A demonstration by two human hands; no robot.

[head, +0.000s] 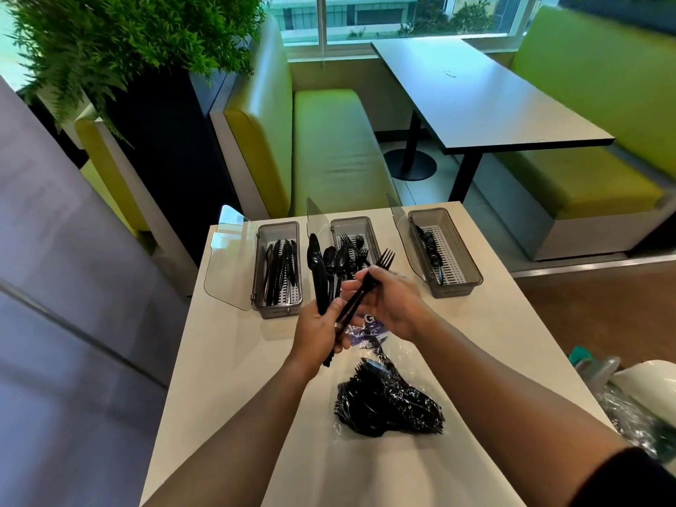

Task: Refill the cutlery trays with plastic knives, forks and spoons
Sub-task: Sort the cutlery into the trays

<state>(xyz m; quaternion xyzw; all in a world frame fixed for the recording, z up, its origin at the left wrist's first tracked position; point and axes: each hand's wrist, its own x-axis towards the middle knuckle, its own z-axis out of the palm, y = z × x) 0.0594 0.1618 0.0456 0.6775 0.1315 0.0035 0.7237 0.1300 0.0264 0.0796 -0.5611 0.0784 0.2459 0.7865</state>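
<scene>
Three grey trays with open clear lids stand in a row at the far end of a white table (234,360). The left tray (278,309) holds black knives, the middle tray (353,225) forks, the right tray (448,287) a few spoons. My left hand (318,334) grips a bundle of black cutlery (323,272), mostly spoons with a knife, held upright in front of the middle tray. My right hand (391,301) pinches a black fork (365,285), tines up, beside that bundle. A clear plastic bag of black cutlery (387,404) lies on the table below my hands.
Crumpled clear plastic and a white object (636,389) lie at the table's right edge. Beyond the trays are green booth seats (329,140) and a dark dining table (486,97). A grey wall runs along the left, with a plant (109,42) above.
</scene>
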